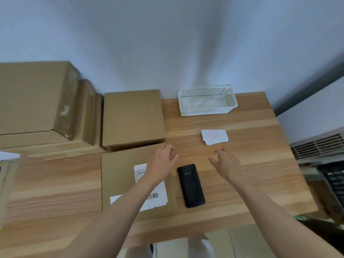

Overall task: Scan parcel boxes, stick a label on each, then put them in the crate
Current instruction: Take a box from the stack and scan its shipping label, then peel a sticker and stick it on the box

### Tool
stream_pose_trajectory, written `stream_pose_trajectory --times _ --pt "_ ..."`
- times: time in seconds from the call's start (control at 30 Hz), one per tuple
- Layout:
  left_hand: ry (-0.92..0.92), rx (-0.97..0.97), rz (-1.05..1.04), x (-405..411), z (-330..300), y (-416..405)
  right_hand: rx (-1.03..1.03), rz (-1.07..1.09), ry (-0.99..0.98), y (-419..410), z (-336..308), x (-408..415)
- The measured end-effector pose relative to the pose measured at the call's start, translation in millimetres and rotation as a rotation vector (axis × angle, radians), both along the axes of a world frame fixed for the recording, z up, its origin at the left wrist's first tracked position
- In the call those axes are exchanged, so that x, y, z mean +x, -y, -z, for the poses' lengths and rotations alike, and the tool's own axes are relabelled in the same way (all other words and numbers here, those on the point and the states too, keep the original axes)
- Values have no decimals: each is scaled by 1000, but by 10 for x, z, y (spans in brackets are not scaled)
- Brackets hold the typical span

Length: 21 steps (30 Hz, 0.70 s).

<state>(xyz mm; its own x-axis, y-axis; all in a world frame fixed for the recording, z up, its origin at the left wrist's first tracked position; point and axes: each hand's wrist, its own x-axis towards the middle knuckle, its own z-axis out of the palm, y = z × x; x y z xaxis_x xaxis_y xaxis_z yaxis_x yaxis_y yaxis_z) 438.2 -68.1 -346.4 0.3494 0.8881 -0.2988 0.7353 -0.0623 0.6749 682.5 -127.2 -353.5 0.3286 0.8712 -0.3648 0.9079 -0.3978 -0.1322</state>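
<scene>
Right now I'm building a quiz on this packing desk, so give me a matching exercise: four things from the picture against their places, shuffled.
Things:
1. black handheld scanner
2. white basket
3. stack of labels
4. parcel box with a shipping label

Places:
A. at the back of the table, by the wall
B. under the left forearm
C. lying flat between the two forearms
D. beyond the right hand, in front of the basket

Pairs: 1-C, 2-A, 3-D, 4-B

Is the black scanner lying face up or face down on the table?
Face down. The scanner lies flat on the table, and its top side shows small camera lenses and no screen.
</scene>
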Motion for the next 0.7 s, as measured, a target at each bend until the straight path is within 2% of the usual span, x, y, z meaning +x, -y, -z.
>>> stream_pose_trajectory --times 0.1,0.3,0.57,0.7 --pt "-61 1 24 589 76 -37 2 -21 -28 -122 53 395" --pt "-121 -86 -135 1393 303 -222 27 -83 -45 -416 222 1035" --pt "-103 -137 -297 1736 779 -484 64 -87 -98 -798 621 1280" --pt "-31 -182 -405 1825 882 -526 57 -2 -182 -868 762 1243"
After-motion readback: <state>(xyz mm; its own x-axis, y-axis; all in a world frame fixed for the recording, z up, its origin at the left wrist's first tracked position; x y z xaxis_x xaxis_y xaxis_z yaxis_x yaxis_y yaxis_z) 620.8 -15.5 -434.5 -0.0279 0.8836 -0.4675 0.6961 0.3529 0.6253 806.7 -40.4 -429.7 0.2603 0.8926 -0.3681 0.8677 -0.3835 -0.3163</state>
